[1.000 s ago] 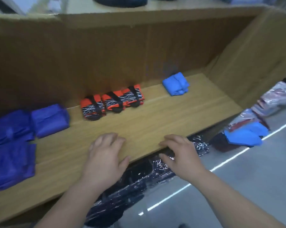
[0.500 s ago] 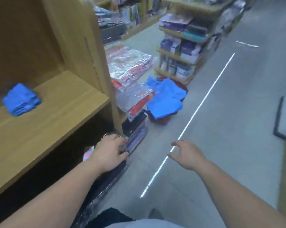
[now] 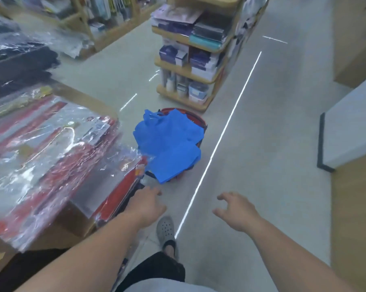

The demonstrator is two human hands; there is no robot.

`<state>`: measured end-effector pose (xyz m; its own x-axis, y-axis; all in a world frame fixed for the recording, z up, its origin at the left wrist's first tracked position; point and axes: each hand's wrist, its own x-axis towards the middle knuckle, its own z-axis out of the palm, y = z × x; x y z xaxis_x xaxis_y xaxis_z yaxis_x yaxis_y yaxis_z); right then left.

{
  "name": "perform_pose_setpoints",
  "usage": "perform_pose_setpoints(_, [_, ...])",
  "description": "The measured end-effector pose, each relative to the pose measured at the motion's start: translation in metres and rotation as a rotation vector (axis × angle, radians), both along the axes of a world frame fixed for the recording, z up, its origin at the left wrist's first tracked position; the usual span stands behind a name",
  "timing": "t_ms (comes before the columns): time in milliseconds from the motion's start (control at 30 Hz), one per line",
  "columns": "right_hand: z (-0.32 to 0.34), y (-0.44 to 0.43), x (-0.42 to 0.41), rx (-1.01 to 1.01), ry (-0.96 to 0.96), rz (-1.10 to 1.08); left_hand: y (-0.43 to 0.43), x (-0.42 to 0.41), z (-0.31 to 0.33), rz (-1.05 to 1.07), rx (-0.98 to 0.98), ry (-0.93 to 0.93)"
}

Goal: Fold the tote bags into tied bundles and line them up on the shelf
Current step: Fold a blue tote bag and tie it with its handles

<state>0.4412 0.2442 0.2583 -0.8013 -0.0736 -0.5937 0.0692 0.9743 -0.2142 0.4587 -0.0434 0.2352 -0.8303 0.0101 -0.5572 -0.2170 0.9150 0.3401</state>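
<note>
Heaped loose and unfolded in a red basket (image 3: pixel 195 116) on the aisle floor (image 3: pixel 272 165), mid-scene: blue tote bags (image 3: pixel 169 144), spilling over the near rim, none rolled, none tied. Hard to count from here; looks like several. Reaching low toward that heap with the left hand (image 3: pixel 148 205), fingers straight and relaxed, gripping nothing, just beside the near corner of the plastic-wrapped red packs (image 3: pixel 51 148) on the left, short of the bags and not touching them. Held out on the right with the right hand (image 3: pixel 235 211), fingers spread and loosely crooked, likewise empty, over bare floor right of the white line (image 3: pixel 220 135). No finished bundle anywhere in view, and no sight of the shelf meant for the row, so no telling from here how much is done. Judging by the full basket: plenty left, namely picking a bag out, folding, tying, setting in line, then the same for each of the rest. Apparently at the fetching step, grey clog (image 3: pixel 165 228) pointed toward the basket.
</note>
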Motion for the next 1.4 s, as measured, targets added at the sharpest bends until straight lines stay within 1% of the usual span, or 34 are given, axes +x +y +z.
perform_pose_setpoints(167, [-0.005,-0.005,-0.110,0.035,-0.079,-0.037,0.002,-0.102,-0.015,0.054,-0.005,-0.140])
perform_pose_setpoints(333, [-0.024,-0.018,-0.222,0.000,-0.105,0.018,0.019,-0.196,-0.030,0.194,0.102,-0.128])
perform_pose_setpoints(433, [-0.039,-0.030,-0.291,-0.019,-0.136,0.085,0.026,-0.243,-0.040,0.336,0.163,-0.135])
perform_pose_setpoints(500, [-0.057,-0.037,-0.343,-0.013,-0.155,0.176,0.027,-0.272,-0.054,0.437,0.178,-0.138])
perform_pose_setpoints(600, [-0.092,-0.050,-0.425,-0.009,-0.194,0.370,0.026,-0.311,-0.079,0.600,0.180,-0.146])
perform_pose_setpoints(667, [-0.113,-0.062,-0.481,-0.015,-0.213,0.492,0.023,-0.333,-0.094,0.709,0.149,-0.168])
perform_pose_setpoints(767, [-0.140,-0.084,-0.552,0.019,-0.210,0.670,0.025,-0.344,-0.112,0.892,0.099,-0.223])
perform_pose_setpoints(833, [-0.159,-0.101,-0.588,0.063,-0.218,0.797,0.032,-0.344,-0.125,1.052,0.100,-0.252])
perform_pose_setpoints(933, [-0.193,-0.133,-0.623,0.065,-0.245,0.894,0.048,-0.338,-0.154,1.337,0.131,-0.277])
perform_pose_setpoints(1033, [-0.233,-0.168,-0.640,0.038,-0.238,0.960,0.069,-0.332,-0.197,1.528,0.174,-0.319])
perform_pose_setpoints(1133, [-0.282,-0.197,-0.646,0.040,-0.211,1.009,0.093,-0.328,-0.247,1.655,0.191,-0.357])
perform_pose_setpoints(1233, [-0.324,-0.218,-0.643,0.061,-0.150,1.092,0.111,-0.325,-0.292,1.798,0.123,-0.366])
perform_pose_setpoints(1333, [-0.358,-0.232,-0.640,0.083,-0.044,1.185,0.130,-0.327,-0.326,1.875,0.096,-0.386])
perform_pose_setpoints(1400, [-0.376,-0.237,-0.637,0.074,0.005,1.209,0.144,-0.330,-0.345,1.909,0.075,-0.395])
